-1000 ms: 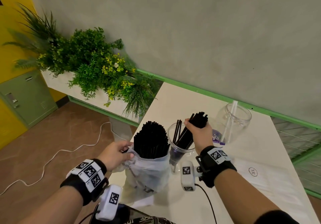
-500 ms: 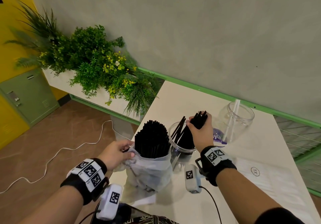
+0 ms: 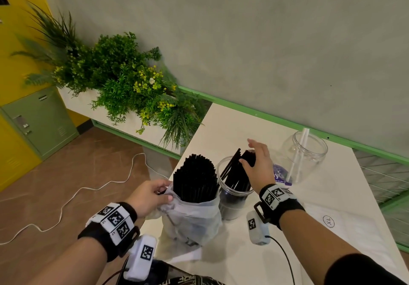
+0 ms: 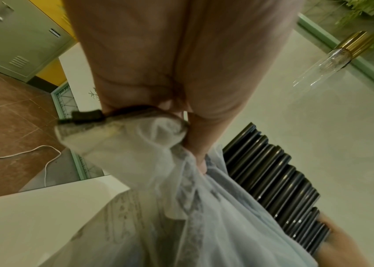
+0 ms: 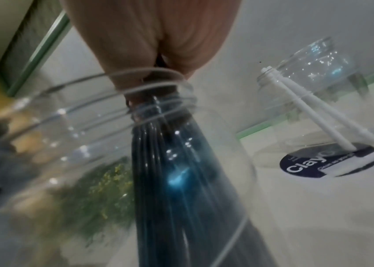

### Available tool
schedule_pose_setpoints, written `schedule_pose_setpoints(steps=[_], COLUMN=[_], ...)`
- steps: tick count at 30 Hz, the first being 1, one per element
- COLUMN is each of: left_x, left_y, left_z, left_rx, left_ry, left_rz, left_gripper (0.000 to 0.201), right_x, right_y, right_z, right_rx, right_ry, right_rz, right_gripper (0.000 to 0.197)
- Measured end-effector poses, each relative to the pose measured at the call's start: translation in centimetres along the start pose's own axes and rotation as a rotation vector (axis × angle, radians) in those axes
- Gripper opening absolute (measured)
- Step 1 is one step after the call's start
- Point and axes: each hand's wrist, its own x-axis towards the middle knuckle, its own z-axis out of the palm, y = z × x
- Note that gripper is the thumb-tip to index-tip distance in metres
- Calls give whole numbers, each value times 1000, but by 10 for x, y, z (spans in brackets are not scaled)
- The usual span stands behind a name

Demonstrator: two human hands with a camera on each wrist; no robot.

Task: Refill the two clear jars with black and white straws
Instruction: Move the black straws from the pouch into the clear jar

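A white plastic bag (image 3: 190,216) packed with upright black straws (image 3: 194,178) stands at the table's front left. My left hand (image 3: 164,193) pinches its rim (image 4: 135,144). Just right of it is a clear jar (image 3: 232,203) holding a leaning bundle of black straws (image 3: 236,178) (image 5: 181,180). My right hand (image 3: 247,152) hovers over the tops of that bundle, fingers spread and thumb touching it. Behind and to the right, a second clear jar (image 3: 309,149) (image 5: 329,75) holds two white straws (image 3: 298,152) (image 5: 307,112).
The white table (image 3: 221,125) ends at a green rail along the grey wall. A white sheet marked XL (image 3: 328,220) lies at the right. A planter of greenery (image 3: 124,79) stands off the table's left corner. On the floor are a white cable (image 3: 88,187) and a green locker (image 3: 37,118).
My right hand lowered the black straw bundle into the near jar and its fingers have spread off it. The left hand still holds the bag's rim.
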Motion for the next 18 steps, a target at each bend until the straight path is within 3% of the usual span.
schedule_pose_setpoints(steps=[3, 8, 10, 18], left_x=[1, 3, 3, 3], left_y=[-2, -4, -4, -5], left_z=[0, -1, -2, -3], left_rx=[8, 9, 15, 8], left_ry=[1, -2, -3, 14], left_rz=[4, 10, 6, -25], left_gripper=[34, 33, 33, 33], right_x=[-1, 5, 11, 16], right_y=[8, 8, 9, 5], right_z=[0, 1, 3, 9], right_rx=[-90, -122, -115, -34], right_ry=[-64, 6, 1, -242], right_rz=[-79, -166, -157, -180], right_gripper=[35, 24, 25, 40])
